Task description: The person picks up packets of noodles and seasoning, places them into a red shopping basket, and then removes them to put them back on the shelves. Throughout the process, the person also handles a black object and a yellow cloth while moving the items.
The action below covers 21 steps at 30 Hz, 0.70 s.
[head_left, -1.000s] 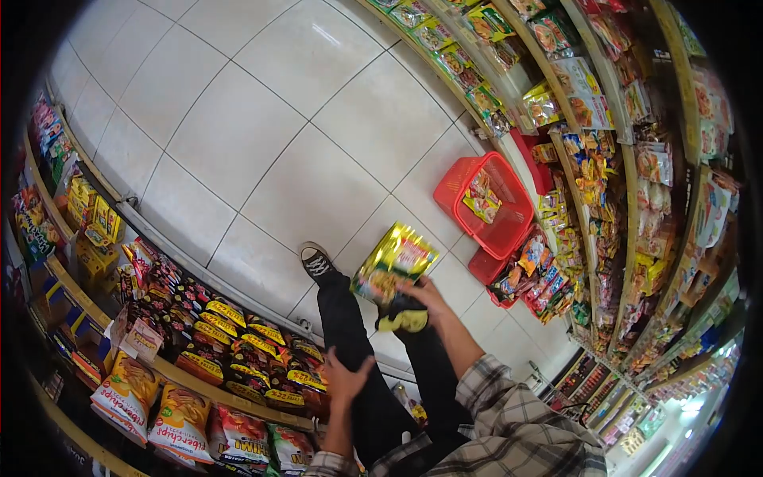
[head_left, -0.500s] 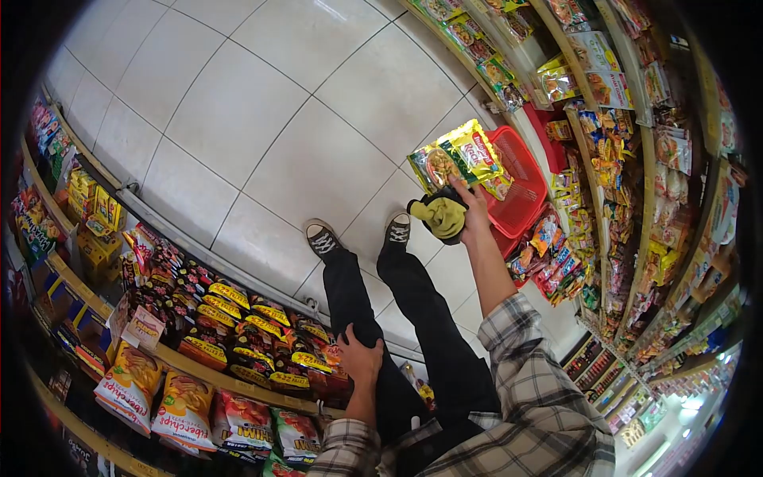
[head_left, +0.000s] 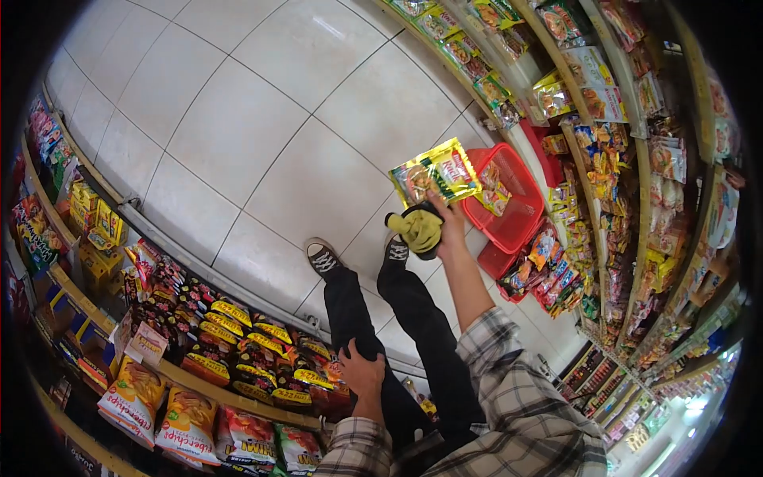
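Note:
My right hand (head_left: 448, 225) grips a yellow and green noodle packet (head_left: 435, 172) by its near edge. A yellow-green cloth with a black edge (head_left: 417, 229) is bunched against the same hand, below the packet. Just to the right of the packet stands a red basket (head_left: 520, 208) with another yellow packet (head_left: 494, 191) inside it. My left hand (head_left: 362, 371) rests with its fingers spread on my dark trouser leg, near the knee, and holds nothing.
Snack shelves curve along the lower left, with chip bags (head_left: 187, 421) and black-and-yellow packets (head_left: 222, 322). Shelves of noodle packets (head_left: 469, 54) rise on the right. Colourful packets (head_left: 543, 266) fill a red container beside the basket. My shoes (head_left: 323, 257) stand on the tiled floor.
My right hand has moved left and slightly down with the packet and cloth, away from the basket. The yellow packet inside the basket shows more fully. My left hand stays on the leg.

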Motion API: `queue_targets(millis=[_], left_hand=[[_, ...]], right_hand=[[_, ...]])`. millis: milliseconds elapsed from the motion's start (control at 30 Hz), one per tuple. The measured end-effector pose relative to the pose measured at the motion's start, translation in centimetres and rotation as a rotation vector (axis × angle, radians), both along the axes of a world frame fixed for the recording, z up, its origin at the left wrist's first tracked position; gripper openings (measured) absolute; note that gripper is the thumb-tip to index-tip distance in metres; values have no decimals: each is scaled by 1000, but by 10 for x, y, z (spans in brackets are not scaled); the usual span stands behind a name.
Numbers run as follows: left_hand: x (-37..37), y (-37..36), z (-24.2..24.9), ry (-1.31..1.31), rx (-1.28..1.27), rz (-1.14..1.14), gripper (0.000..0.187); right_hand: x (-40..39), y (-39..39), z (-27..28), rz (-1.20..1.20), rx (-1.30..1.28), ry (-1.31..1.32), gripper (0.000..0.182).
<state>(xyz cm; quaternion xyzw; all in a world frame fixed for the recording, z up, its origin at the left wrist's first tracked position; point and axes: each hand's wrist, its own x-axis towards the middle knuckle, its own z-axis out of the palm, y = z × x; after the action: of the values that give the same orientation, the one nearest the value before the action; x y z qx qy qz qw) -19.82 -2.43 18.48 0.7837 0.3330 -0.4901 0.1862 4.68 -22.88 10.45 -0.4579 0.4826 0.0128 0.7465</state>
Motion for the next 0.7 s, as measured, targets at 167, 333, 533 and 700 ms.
queue_targets(millis=[167, 333, 533, 700], left_hand=[[5, 2, 1, 1, 10, -5, 73], [3, 5, -3, -38, 31, -8, 68], [-6, 8, -11, -68, 46, 33, 64], [-7, 11, -10, -97, 46, 79, 64]], right_hand=[[-22, 26, -11, 94, 87, 99, 43], [-54, 72, -25, 150, 173, 197, 46], [-117, 112, -61, 213, 304, 291, 47], [-162, 115, -64, 374, 374, 456, 44]])
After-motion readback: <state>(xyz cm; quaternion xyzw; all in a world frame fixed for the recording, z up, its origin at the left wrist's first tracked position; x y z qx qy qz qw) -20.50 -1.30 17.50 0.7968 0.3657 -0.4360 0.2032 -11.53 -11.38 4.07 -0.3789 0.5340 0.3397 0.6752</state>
